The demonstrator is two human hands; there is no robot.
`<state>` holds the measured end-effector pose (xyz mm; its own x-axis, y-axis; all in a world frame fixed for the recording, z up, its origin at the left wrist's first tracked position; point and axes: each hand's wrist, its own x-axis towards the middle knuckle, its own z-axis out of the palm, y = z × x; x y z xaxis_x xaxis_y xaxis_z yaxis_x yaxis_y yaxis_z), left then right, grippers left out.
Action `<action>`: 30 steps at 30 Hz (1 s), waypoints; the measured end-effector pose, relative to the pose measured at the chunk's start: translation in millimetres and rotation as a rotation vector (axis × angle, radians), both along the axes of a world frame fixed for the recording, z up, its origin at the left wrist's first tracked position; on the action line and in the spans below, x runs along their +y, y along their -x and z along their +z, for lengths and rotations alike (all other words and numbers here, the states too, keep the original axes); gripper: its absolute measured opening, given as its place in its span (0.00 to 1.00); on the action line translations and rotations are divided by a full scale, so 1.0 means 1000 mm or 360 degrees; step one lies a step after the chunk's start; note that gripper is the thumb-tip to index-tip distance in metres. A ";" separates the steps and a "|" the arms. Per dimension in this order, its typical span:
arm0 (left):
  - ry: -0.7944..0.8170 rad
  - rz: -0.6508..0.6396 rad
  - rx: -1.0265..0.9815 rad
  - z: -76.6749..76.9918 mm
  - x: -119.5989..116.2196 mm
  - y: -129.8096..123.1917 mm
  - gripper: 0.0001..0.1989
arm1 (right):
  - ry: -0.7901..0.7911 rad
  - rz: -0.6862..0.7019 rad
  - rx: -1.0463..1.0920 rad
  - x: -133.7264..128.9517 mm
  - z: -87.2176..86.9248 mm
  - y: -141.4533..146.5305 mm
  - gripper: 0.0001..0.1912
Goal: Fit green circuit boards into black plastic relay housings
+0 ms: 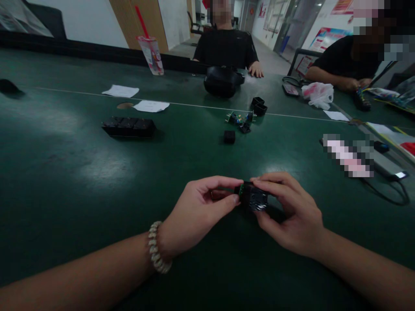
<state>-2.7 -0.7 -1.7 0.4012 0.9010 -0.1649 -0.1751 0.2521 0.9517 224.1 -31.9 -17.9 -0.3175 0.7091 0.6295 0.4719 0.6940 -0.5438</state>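
Note:
Between thumb and fingers, my left hand (204, 205) pinches a small circuit board (241, 190) with a green edge. My right hand (292, 211) grips a small black plastic housing (258, 199) with a shiny, ribbed face. Board and housing meet just above the table; whether the board is inside the housing I cannot tell. Farther off lie a black cube-shaped part (229, 137), a cluster of small green circuit boards (240, 118) and black open housings (258, 106). A long black block of joined housings (129, 127) rests at the left.
The table (81, 194) is dark green. On it are paper slips (151, 106), a cup with a red straw (151, 56), a black bag (223, 81), a plastic bag (319, 94) and a phone with a cable (346, 155). A person (227, 47) sits opposite, another (343, 65) at right.

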 end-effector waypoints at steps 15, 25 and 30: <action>0.0055 -0.0077 0.0015 -0.002 0.000 0.002 0.16 | -0.0059 -0.0020 -0.0041 0.001 0.003 0.001 0.28; 0.0022 -0.0073 0.0031 0.000 0.000 0.002 0.14 | -0.0039 -0.0029 -0.0047 0.001 0.000 0.000 0.27; 0.0014 -0.0055 0.0098 -0.001 0.001 0.001 0.14 | -0.0049 -0.0032 -0.0060 0.001 0.001 0.000 0.26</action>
